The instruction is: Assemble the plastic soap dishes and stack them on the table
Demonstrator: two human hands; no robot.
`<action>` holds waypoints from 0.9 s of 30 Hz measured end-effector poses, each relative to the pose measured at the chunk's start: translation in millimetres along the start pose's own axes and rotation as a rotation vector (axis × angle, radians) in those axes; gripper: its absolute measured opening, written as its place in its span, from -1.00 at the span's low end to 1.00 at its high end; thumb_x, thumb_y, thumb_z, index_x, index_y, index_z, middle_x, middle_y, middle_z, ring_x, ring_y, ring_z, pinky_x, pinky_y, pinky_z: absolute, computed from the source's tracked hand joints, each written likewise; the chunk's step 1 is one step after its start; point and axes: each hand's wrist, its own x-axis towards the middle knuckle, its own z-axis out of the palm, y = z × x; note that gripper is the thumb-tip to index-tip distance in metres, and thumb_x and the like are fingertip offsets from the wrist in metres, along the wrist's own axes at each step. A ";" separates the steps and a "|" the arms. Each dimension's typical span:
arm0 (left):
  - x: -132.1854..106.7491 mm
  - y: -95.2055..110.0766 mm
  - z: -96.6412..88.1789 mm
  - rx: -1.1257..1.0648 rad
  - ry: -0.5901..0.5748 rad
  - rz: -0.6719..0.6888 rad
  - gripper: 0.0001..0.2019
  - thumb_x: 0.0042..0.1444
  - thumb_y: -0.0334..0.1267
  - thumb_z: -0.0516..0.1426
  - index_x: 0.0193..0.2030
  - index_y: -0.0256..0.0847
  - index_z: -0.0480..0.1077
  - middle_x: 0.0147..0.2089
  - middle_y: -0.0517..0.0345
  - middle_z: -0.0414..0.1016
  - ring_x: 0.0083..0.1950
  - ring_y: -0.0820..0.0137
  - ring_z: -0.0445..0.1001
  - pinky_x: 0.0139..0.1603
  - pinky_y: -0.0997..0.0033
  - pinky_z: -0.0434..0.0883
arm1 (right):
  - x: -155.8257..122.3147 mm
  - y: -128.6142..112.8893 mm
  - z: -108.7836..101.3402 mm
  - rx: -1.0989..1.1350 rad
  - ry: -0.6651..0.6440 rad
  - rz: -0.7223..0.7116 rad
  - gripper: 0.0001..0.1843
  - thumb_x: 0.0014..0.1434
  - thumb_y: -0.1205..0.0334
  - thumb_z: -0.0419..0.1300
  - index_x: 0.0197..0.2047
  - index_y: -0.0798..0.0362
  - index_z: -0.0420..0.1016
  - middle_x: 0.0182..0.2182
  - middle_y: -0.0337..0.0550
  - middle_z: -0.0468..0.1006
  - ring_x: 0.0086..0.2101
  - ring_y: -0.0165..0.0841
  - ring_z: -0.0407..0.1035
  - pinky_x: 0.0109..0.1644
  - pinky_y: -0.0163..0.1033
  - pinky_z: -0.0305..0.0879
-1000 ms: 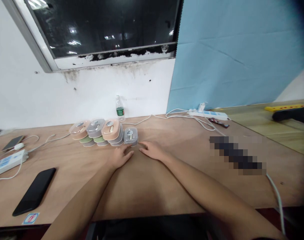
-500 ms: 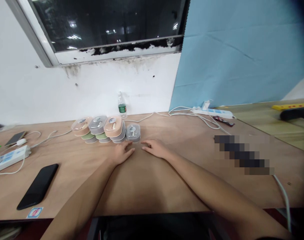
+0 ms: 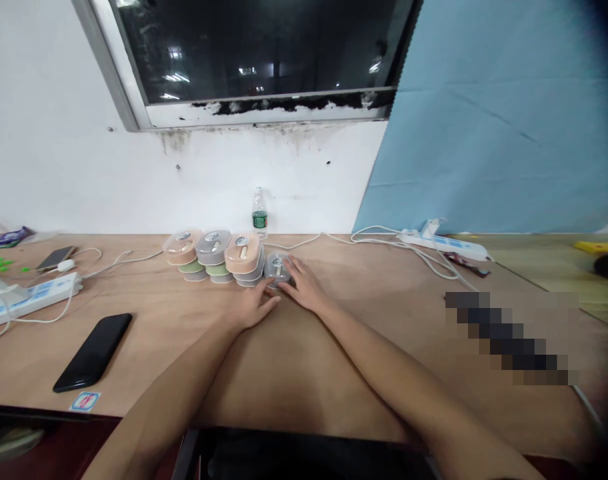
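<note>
A small grey lidded box (image 3: 277, 267) with a see-through top and a round label stands alone at the right end of a stack. My right hand (image 3: 304, 287) lies along its right side, fingers stretched out and apart, fingertips seeming to touch it. At the box's front left corner is my left hand (image 3: 254, 307), its thumb and fingers apart; contact with the box is hard to make out. Just left stand stacked boxes of the same kind: a peach one (image 3: 243, 252), a grey one (image 3: 213, 247) and another peach one (image 3: 183, 247) on top, with green and grey ones underneath.
Behind the boxes is a plastic bottle (image 3: 259, 215) against the wall. A black phone (image 3: 93, 352) and a white power strip (image 3: 39, 300) lie on the left. Another power strip (image 3: 444, 245) with cables sits at the back right, near a blurred dark object (image 3: 504, 339).
My right hand has moved forward to the right side of the single grey box. My left hand stays close to its front. The view has shifted, so the scene sits further right.
</note>
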 end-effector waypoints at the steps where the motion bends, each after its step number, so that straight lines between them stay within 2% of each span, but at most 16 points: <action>1: -0.5 2.0 -1.8 -0.002 0.009 -0.010 -0.45 0.24 0.00 0.04 0.30 -0.17 0.11 -0.12 0.09 0.55 -0.20 0.32 0.52 -0.19 0.35 0.41 | -1.4 0.5 0.0 0.002 -0.039 -0.014 -0.30 0.23 -0.03 0.09 0.37 0.02 0.08 0.33 0.07 0.08 0.30 -0.09 -0.02 0.32 0.10 -0.01; 3: -1.6 6.3 -5.5 0.006 0.031 -0.030 -0.43 0.25 0.02 0.02 0.31 -0.21 0.10 -0.19 0.09 0.55 -0.22 0.31 0.52 -0.21 0.35 0.40 | -10.6 1.3 -4.3 0.000 -0.073 -0.033 -0.32 0.22 -0.02 0.11 0.35 0.00 0.13 0.32 0.05 0.11 0.28 -0.07 0.02 0.31 0.12 0.02; 8: -3.1 14.2 -11.3 0.045 0.049 -0.036 -0.47 0.26 0.05 -0.01 0.27 -0.19 0.17 -0.34 0.15 0.50 -0.30 0.31 0.50 -0.30 0.38 0.36 | -45.5 0.3 -29.2 0.017 -0.019 -0.078 -0.33 0.08 -0.07 0.28 0.24 -0.12 0.32 0.17 -0.03 0.37 0.17 -0.07 0.21 0.25 0.13 0.13; 10: -2.7 14.5 -11.3 0.058 0.037 -0.035 -0.47 0.27 0.06 -0.02 0.27 -0.19 0.18 -0.33 0.14 0.50 -0.30 0.31 0.50 -0.31 0.38 0.35 | -51.6 -1.0 -35.3 0.039 -0.034 -0.104 -0.23 0.00 -0.11 0.33 0.26 -0.13 0.30 0.19 -0.03 0.34 0.18 -0.05 0.19 0.25 0.13 0.13; 13: -1.6 11.6 -8.9 0.071 -0.016 -0.032 -0.45 0.27 0.07 -0.03 0.28 -0.20 0.18 -0.30 0.11 0.51 -0.28 0.30 0.49 -0.27 0.37 0.36 | -49.3 -0.9 -34.0 0.057 -0.095 -0.139 -0.08 -0.06 -0.18 0.35 0.32 -0.07 0.21 0.29 0.03 0.18 0.26 -0.02 0.06 0.29 0.15 0.06; 17: -0.9 5.5 -4.6 0.053 -0.068 -0.029 -0.41 0.26 0.09 -0.04 0.31 -0.22 0.14 -0.32 0.11 0.50 -0.29 0.31 0.49 -0.25 0.37 0.36 | -40.3 4.9 -28.0 0.081 -0.145 -0.175 -0.25 0.06 -0.15 0.27 0.28 -0.09 0.27 0.29 -0.03 0.21 0.31 -0.08 -0.01 0.34 0.14 -0.02; 21: -0.9 2.4 -2.3 0.028 -0.058 -0.022 -0.37 0.28 0.09 -0.06 0.37 -0.22 0.02 -0.32 0.13 0.50 -0.29 0.32 0.48 -0.23 0.35 0.36 | -40.5 8.5 -33.7 0.188 -0.091 -0.163 -0.35 0.15 -0.13 0.19 0.26 -0.10 0.30 0.26 -0.09 0.27 0.30 -0.16 0.03 0.35 0.08 0.01; 25: -1.4 2.3 -0.9 -0.014 -0.091 -0.022 -0.26 0.21 0.13 0.03 0.39 -0.25 -0.04 -0.35 0.17 0.47 -0.34 0.35 0.46 -0.30 0.38 0.35 | -44.1 10.0 -37.2 0.365 -0.004 -0.069 -0.42 0.22 -0.12 0.11 0.23 -0.05 0.35 0.21 -0.06 0.35 0.23 -0.19 0.19 0.32 0.02 0.08; 27: -1.5 2.1 -0.2 -0.025 -0.105 -0.017 -0.20 0.15 0.14 0.09 0.39 -0.24 -0.05 -0.38 0.21 0.44 -0.37 0.36 0.43 -0.34 0.40 0.33 | -43.5 13.8 -33.8 0.458 0.052 0.018 -0.43 0.22 -0.14 0.09 0.20 -0.03 0.38 0.16 -0.05 0.41 0.16 -0.19 0.29 0.26 -0.01 0.19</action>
